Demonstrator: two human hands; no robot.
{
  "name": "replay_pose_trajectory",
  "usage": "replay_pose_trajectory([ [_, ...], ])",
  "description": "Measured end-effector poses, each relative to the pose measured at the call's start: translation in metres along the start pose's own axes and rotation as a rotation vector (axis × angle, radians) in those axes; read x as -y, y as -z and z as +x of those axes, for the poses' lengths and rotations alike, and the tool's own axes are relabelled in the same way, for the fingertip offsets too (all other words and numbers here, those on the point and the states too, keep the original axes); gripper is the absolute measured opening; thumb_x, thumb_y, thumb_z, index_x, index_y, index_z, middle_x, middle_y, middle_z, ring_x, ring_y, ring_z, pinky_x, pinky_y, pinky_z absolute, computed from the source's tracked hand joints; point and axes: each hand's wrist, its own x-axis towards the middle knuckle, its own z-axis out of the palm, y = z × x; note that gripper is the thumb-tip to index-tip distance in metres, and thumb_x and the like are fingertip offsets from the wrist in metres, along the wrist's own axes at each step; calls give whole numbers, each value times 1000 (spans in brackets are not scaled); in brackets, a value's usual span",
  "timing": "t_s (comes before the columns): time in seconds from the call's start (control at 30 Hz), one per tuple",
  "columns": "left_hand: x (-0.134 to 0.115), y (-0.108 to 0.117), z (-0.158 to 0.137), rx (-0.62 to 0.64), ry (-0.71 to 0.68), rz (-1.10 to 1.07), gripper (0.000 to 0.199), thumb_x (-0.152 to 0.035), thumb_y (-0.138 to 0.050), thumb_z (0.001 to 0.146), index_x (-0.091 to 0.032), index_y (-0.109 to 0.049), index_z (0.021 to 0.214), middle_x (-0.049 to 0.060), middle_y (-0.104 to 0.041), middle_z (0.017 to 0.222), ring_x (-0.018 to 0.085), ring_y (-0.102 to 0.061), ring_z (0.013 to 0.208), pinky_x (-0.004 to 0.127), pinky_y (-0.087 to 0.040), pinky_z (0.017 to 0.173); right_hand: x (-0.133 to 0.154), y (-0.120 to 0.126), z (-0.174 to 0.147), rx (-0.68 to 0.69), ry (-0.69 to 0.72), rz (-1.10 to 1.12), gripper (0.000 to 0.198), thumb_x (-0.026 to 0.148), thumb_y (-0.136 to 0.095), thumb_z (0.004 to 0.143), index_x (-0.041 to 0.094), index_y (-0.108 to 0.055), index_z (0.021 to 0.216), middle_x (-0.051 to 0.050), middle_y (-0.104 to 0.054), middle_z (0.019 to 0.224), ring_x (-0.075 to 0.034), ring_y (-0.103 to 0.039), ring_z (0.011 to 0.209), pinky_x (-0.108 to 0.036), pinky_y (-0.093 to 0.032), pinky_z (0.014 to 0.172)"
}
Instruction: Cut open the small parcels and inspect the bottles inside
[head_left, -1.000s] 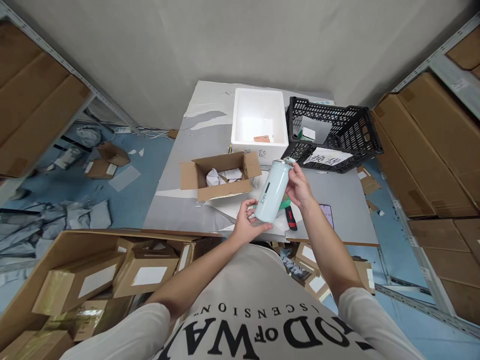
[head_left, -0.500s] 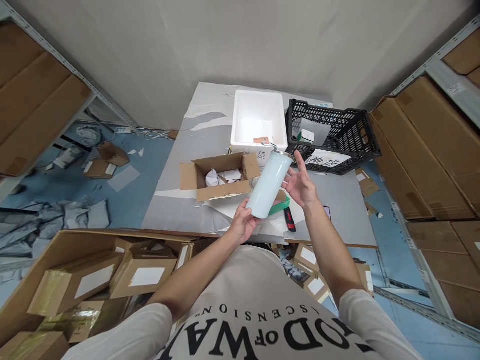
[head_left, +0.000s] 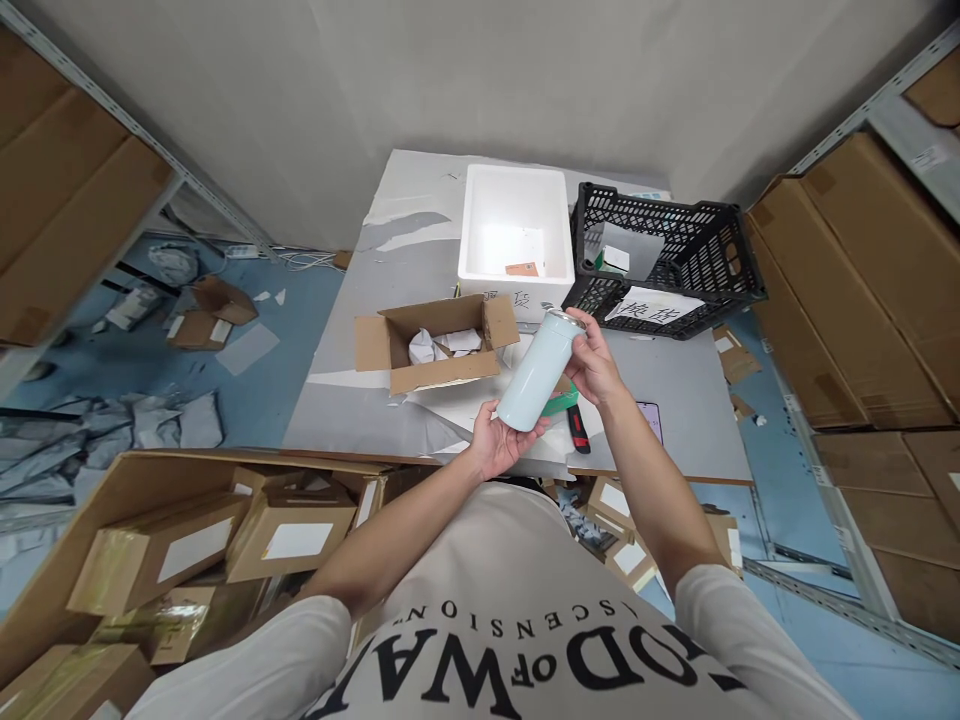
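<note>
A pale blue tumbler point(head_left: 538, 372) with a metal rim is held tilted above the table's front part. My left hand point(head_left: 504, 440) cups its lower end. Near the rim, my right hand point(head_left: 592, 365) grips the upper side, with the thumb against the wall. Left of the tumbler stands an open cardboard box point(head_left: 444, 378) with crumpled white paper point(head_left: 427, 347) inside. Beneath the hands lie a green object point(head_left: 561, 400), partly hidden, and a red and black box cutter point(head_left: 577, 430).
Behind are a white foam box point(head_left: 516, 222) and a black plastic crate point(head_left: 667, 265) with papers in it. A phone point(head_left: 649, 420) lies at the table's right. A large carton point(head_left: 225, 460) of labelled boxes stands at front left. Shelves with cartons point(head_left: 885, 280) flank both sides.
My right hand has gone from spread fingers beside the tumbler to gripping it near the rim. My left hand has shifted further under the base. The metal loop at the top no longer shows.
</note>
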Motion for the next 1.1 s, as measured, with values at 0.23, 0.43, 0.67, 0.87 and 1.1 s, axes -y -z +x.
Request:
replay_pose_trajectory([
  [0.23,4,23,23,-207,-161,419,48,-51,-51,82,-18,-60,115,11,-69,108,27,-66,100,43,-49,90,-1,14,-2,-57,13,-75,61,62,-72,64,37,-50,115,0,-62,108,-17,-59,80,-31,-51,65],
  [0.43,-3,43,63,-215,-445,1441,59,-32,-72,63,-15,-59,119,16,-58,127,37,-48,124,48,-30,108,2,44,-15,-208,118,-148,58,55,-74,65,36,-50,114,-1,-58,114,-18,-58,85,-27,-49,61],
  [0.67,12,48,137,-306,-118,1947,103,-23,-80,57,-7,-24,142,31,-27,147,43,-20,140,58,-15,109,-7,72,-35,-451,269,-305,57,53,-74,67,33,-48,115,-3,-52,116,-23,-53,110,-30,-51,75],
  [0.87,16,55,143,-422,-48,1958,86,-15,-71,64,-13,-27,138,22,-45,132,38,-40,127,54,-27,104,-7,81,-39,-533,377,-395,63,55,-72,67,29,-45,117,-4,-50,114,-22,-51,112,-34,-48,86],
  [1.1,6,80,94,-411,-490,1711,60,-18,-71,60,-15,-43,113,11,-50,111,28,-51,109,38,-46,89,9,63,-32,-623,661,-463,62,50,-74,67,27,-44,116,-5,-46,108,-21,-51,107,-38,-47,88],
])
